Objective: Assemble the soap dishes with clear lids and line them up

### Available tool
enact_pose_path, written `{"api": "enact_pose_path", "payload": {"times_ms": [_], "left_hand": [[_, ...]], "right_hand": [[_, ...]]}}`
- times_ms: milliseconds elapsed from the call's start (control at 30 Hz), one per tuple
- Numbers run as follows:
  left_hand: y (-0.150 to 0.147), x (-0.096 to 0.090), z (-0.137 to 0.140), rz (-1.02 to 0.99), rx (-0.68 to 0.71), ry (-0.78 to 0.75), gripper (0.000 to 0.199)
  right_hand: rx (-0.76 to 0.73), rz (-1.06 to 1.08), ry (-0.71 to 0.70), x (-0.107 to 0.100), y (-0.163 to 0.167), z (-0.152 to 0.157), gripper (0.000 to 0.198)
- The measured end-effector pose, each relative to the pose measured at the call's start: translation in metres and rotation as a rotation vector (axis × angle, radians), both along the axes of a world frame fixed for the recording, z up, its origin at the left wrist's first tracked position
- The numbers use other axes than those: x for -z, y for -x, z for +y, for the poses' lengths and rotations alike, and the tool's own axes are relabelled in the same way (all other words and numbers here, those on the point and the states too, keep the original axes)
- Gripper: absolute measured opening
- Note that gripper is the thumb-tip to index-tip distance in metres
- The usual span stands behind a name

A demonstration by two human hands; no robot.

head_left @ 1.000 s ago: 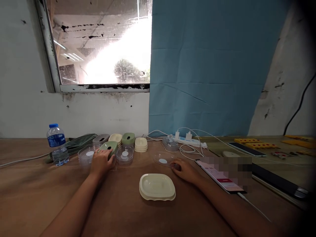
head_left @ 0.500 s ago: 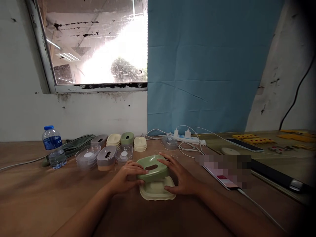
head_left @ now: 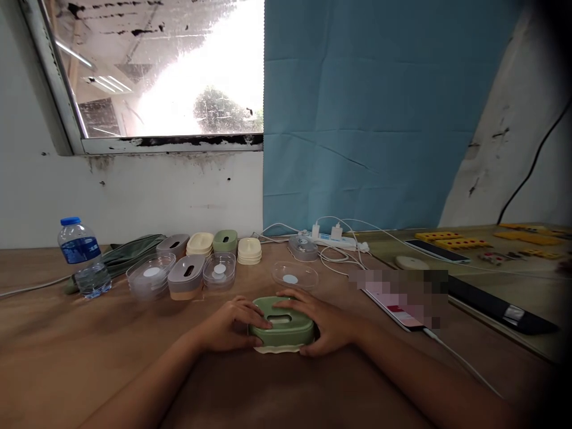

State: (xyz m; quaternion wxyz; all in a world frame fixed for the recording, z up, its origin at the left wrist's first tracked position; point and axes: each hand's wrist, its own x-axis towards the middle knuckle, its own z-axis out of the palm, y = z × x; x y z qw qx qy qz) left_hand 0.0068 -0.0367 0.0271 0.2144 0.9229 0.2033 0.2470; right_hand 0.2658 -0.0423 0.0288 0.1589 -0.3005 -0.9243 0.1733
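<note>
A green oval plastic cover with a slot in its top sits over a cream wavy-edged base on the brown table. Only a thin strip of the base's rim shows at the front. My left hand grips the cover's left side, fingers on top and thumb at the lower front. On the right side, my right hand curls round the cover, its thumb low by the base's rim. Just beyond the hands lies a clear plastic oval tray with a pale round sticker.
At the back left stand stacked clear trays, grey slotted covers, cream pieces and another green cover. A water bottle is farther left. A power strip with cables, and a phone, lie to the right.
The green cover, tilted above the cream base before, has come down level over it, held in both hands. The view has tipped slightly downward, and the clear tray behind now shows fully.
</note>
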Motion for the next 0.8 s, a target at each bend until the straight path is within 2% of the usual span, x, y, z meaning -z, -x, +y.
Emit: {"api": "enact_pose_path", "payload": {"times_ms": [300, 367, 467, 600, 733, 800], "left_hand": [[-0.001, 0.001, -0.002, 0.075, 0.03, -0.062, 0.032], [-0.002, 0.0, -0.002, 0.084, 0.021, -0.054, 0.033], [-0.002, -0.002, -0.002, 0.092, 0.025, -0.036, 0.033], [0.0, -0.002, 0.001, 0.073, 0.029, -0.017, 0.034], [0.006, 0.004, 0.008, 0.032, 0.007, -0.002, 0.033], [0.007, 0.006, 0.01, 0.022, -0.011, -0.003, 0.032]], "right_hand": [[-0.035, -0.062, -0.02, -0.001, 0.002, -0.002, 0.081], [-0.067, -0.015, 0.013, 0.0, 0.001, 0.001, 0.079], [-0.068, 0.15, 0.03, 0.002, -0.006, 0.009, 0.061], [0.14, 0.262, -0.092, 0.009, -0.025, 0.029, 0.046], [0.425, 0.168, -0.177, 0.024, -0.047, 0.051, 0.04], [0.48, 0.143, -0.158, 0.03, -0.053, 0.058, 0.028]]}}
